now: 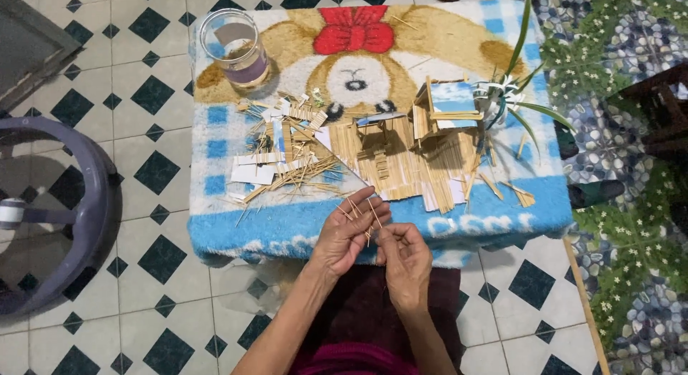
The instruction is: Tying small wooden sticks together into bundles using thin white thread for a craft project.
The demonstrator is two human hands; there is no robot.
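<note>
Two bare hands meet just in front of a low table covered with a blue and white towel [287,224] that shows a bear with a red bow. The left hand [346,235] is turned palm up with the fingers half spread, and several thin wooden sticks [362,212] lie across these fingers, pointing towards the table. The right hand [405,260] is just beside it, touching it at the fingertips, and its thumb and first finger pinch the lower end of one of these sticks; the other fingers are curled in. Both hands are above the near edge of the towel, over the person's lap in dark red cloth. On the towel, just beyond the hands, stands a small model house [401,149] made of sticks, with a little ladder in front, a flat base of sticks and a pale blue roof piece on the right part. Left of the house there is a loose pile of sticks and white paper strips [283,156], lying in many directions. At the far left corner of the towel stands a clear glass jar [235,47], upright. A green plant with long narrow leaves [512,88] is at the right edge of the table. On the tiled floor to the left stands a purple plastic stool [68,210], well apart from the hands.
</note>
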